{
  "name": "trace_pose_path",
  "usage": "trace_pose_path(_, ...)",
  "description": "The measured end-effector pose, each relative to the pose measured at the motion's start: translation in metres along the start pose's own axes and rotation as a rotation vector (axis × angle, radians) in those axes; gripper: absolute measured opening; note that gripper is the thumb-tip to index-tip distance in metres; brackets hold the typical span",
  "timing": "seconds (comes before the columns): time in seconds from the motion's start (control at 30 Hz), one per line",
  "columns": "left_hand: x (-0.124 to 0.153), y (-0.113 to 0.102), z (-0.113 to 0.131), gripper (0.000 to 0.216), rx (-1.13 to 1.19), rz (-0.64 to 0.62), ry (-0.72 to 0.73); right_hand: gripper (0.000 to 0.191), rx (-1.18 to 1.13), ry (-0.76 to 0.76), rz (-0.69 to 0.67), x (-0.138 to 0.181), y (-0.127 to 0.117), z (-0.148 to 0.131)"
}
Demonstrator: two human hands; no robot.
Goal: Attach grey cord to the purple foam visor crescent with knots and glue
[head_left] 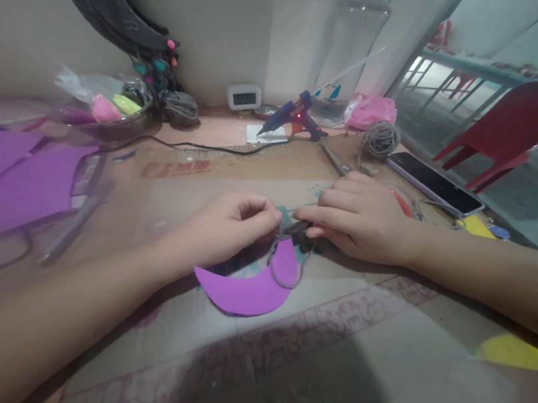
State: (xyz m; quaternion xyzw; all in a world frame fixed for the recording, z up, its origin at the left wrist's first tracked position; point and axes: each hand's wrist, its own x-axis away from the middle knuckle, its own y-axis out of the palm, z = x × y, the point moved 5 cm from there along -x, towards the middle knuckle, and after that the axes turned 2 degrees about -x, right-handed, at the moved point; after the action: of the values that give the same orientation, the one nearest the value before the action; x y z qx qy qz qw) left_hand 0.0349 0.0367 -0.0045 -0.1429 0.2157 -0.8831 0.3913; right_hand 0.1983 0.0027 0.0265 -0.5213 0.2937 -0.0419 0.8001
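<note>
A purple crescent cutout [247,293], which looks like paper or foam sheet, is at the middle of the table, one tip pointing up between my hands. Grey yarn [289,286] runs around that tip and hangs in a loose loop over the crescent. My left hand [246,221] is closed, thumb and finger pinched at the tip where the yarn crosses. Just to its right, my right hand [357,215] is closed on the yarn, its fingertips close to the left ones. Exactly how the yarn passes between the fingers is blurred.
Behind the hands, a blue glue gun [291,117] with a lit red light stands near a small digital clock [244,97]. Scissors [336,158], a yarn ball [381,139] and a phone [435,183] lie right. Purple sheets [17,175] and a bowl [111,127] sit left.
</note>
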Motion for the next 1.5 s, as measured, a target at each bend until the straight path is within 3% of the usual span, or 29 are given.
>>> trace_pose_path(0.4,0.0007,0.001,-0.0009,0.028,0.009,-0.018,-0.014,0.037,-0.1,0.019,0.001,-0.0011,0.0005,0.0006)
trace_pose_path(1.5,0.001,0.0006,-0.0024,0.029,-0.012,-0.013,-0.01,0.037,-0.108,0.005,0.012,-0.0015,0.0004,0.0006)
